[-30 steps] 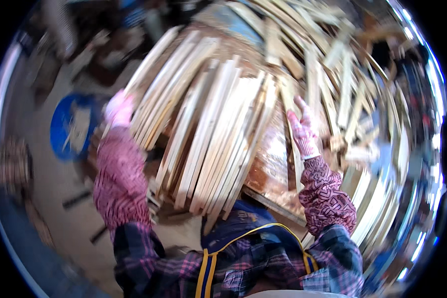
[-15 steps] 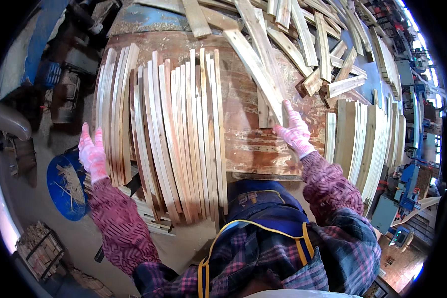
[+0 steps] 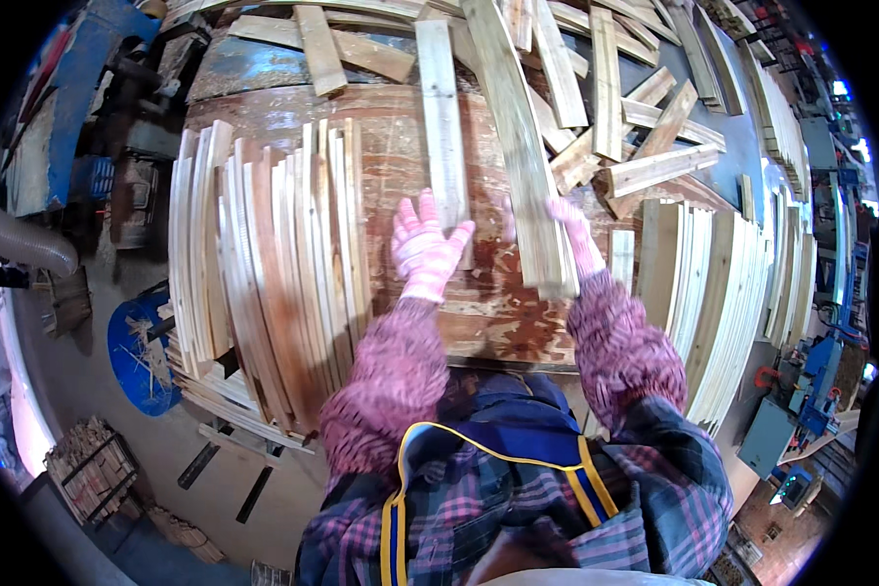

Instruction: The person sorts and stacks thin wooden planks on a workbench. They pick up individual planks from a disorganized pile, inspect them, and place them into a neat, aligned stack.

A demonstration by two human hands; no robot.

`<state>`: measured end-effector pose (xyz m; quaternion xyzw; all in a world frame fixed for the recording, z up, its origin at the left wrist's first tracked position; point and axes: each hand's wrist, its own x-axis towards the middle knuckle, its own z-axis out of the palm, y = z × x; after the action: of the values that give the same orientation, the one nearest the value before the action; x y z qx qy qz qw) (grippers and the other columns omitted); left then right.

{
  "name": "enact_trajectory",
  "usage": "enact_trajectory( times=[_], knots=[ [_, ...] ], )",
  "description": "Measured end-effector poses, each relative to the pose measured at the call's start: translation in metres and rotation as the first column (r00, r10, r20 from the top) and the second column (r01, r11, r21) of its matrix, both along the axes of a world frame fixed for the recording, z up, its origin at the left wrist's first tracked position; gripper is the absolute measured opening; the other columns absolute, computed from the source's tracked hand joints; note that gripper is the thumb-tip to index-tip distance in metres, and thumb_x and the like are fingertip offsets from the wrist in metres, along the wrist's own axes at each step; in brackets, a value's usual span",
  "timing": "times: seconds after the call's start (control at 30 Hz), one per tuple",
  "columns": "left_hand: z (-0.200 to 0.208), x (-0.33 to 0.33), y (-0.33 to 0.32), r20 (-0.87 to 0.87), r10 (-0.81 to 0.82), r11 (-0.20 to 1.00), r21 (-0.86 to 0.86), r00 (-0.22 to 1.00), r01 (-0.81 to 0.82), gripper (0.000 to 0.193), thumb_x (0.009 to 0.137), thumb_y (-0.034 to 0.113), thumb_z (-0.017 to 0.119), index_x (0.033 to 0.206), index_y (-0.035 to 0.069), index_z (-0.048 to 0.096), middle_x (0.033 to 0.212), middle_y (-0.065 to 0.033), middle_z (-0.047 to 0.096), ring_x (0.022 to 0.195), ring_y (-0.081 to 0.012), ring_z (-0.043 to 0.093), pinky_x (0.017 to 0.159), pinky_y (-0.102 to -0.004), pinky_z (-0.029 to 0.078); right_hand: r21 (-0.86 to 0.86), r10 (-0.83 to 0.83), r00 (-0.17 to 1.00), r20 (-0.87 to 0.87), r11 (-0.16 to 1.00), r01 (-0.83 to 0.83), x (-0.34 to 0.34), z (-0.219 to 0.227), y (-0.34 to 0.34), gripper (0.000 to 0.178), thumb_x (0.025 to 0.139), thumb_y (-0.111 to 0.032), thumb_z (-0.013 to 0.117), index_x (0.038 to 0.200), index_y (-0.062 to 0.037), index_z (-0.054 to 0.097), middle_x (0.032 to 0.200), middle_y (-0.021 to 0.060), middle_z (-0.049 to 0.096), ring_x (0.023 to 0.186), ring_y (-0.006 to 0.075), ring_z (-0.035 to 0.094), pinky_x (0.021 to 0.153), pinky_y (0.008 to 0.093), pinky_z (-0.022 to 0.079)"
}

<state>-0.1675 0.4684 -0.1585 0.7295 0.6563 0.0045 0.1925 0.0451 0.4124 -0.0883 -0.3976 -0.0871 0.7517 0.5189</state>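
My right hand (image 3: 578, 239), in a pink-and-white glove, grips a long wooden board (image 3: 521, 161) close to its near end. Part of that hand is hidden by the board, and a blurred pink patch shows along its other edge. Gloved the same way, my left hand (image 3: 426, 249) has its fingers spread over the lower part of a paler, narrower board (image 3: 443, 117); whether it touches the wood I cannot tell. To the left stands a row of long wooden strips (image 3: 293, 254) set side by side on the worn reddish-brown tabletop (image 3: 391, 127).
Loose boards (image 3: 606, 88) lie crisscrossed at the back right. More stacked strips (image 3: 698, 283) stand right of my right arm. A blue tub (image 3: 139, 356) with wood scraps sits on the floor at left, near a grey hose (image 3: 34, 239). Machinery (image 3: 801, 381) lines the far right.
My left hand has moved right, from the row's outer left side to the pale board. My right hand holds a board now farther apart from the pale one. The view has shifted.
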Motion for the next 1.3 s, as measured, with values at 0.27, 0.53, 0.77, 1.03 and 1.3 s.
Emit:
enact_trajectory(
  times=[0.27,0.53,0.77,1.03,1.3],
  knots=[
    [0.019,-0.014,-0.033,0.699,0.65,0.591,-0.711,0.296,0.381,0.11,0.083,0.013,0.076,0.163,0.019,0.002,0.157,-0.0164,0.035,0.135,-0.0301,0.048,0.108,-0.0454,0.046,-0.058,0.232,0.797,0.558,0.969,-0.241,-0.014,-0.057,-0.074,0.084,0.081,-0.034,0.082,0.149,-0.0027,0.042,0.127,0.0132,0.063,0.115,0.0221,0.062,0.098,0.0356,0.051],
    [-0.027,-0.031,-0.132,0.186,0.176,0.969,-0.208,0.967,-0.136,0.108,0.059,0.046,0.086,0.147,0.004,0.04,0.149,-0.0163,0.04,0.137,-0.0391,0.037,0.118,-0.0457,0.03,0.033,-0.144,-0.301,0.943,0.938,-0.345,0.021,-0.015,0.152,0.069,0.085,-0.044,0.065,0.139,-0.0036,0.05,0.128,0.0279,0.051,0.118,0.0406,0.051,0.1,0.0524,0.042],
    [-0.033,-0.035,-0.129,0.43,0.291,0.936,-0.311,0.854,-0.163,0.095,0.056,0.04,0.085,0.136,0.002,0.052,0.138,-0.0196,0.049,0.127,-0.0388,0.045,0.112,-0.0457,0.037,-0.34,0.452,-0.518,0.726,0.891,0.301,0.16,-0.02,0.327,0.124,0.063,-0.056,0.087,0.158,-0.0101,0.022,0.157,0.024,0.033,0.145,0.042,0.031,0.112,0.0607,0.031],
    [-0.025,-0.033,-0.125,0.265,0.118,0.972,-0.226,0.957,-0.058,0.106,0.062,0.049,0.085,0.143,-0.004,0.043,0.144,-0.0231,0.043,0.133,-0.0403,0.041,0.114,-0.0479,0.035,-0.245,0.293,-0.532,0.794,0.956,0.161,0.281,-0.047,0.264,0.037,0.084,-0.032,0.069,0.111,-0.0063,0.069,0.106,0.0239,0.071,0.1,0.0402,0.068,0.091,0.0469,0.053],
    [0.054,0.082,0.06,0.923,0.248,0.948,-0.294,0.294,0.124,0.083,0.088,0.045,0.073,0.147,-0.004,0.041,0.142,-0.0258,0.05,0.129,-0.0335,0.05,0.109,-0.0458,0.039,-0.075,-0.104,0.941,0.322,0.988,0.135,0.097,-0.02,0.098,0.039,0.085,-0.016,0.08,0.119,-0.0031,0.066,0.106,0.0093,0.074,0.099,0.0207,0.07,0.089,0.0342,0.056]
  ],
)
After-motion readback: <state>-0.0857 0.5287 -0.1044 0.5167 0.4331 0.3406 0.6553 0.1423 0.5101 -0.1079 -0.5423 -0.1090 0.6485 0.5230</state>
